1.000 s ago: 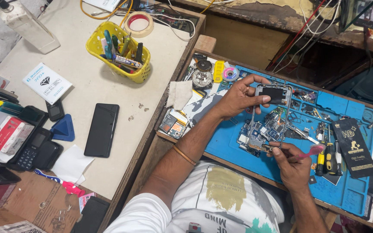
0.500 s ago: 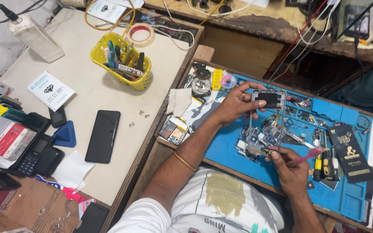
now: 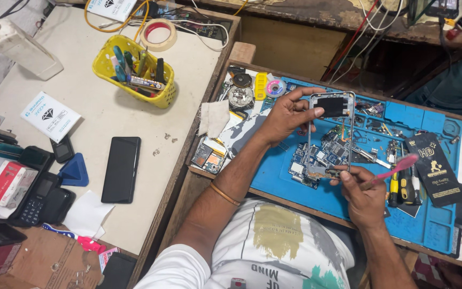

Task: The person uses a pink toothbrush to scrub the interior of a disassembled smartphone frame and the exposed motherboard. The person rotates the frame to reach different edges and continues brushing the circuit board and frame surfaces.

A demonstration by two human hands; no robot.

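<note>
My left hand grips the top end of a metal phone frame held over the blue work mat. Through the open frame several circuit boards show, lying on the mat. My right hand pinches the frame's bottom edge and also holds a pink-handled tool that points up to the right. A thin bangle sits on my left forearm.
A black packet and small screwdrivers lie on the mat's right. To the left stands a table with a black phone, a yellow basket of tools, a tape roll, a white bottle and a blue pick.
The view has moved in closer to the bench. Both hands keep their hold on the phone frame, which stays over the circuit boards on the mat.
</note>
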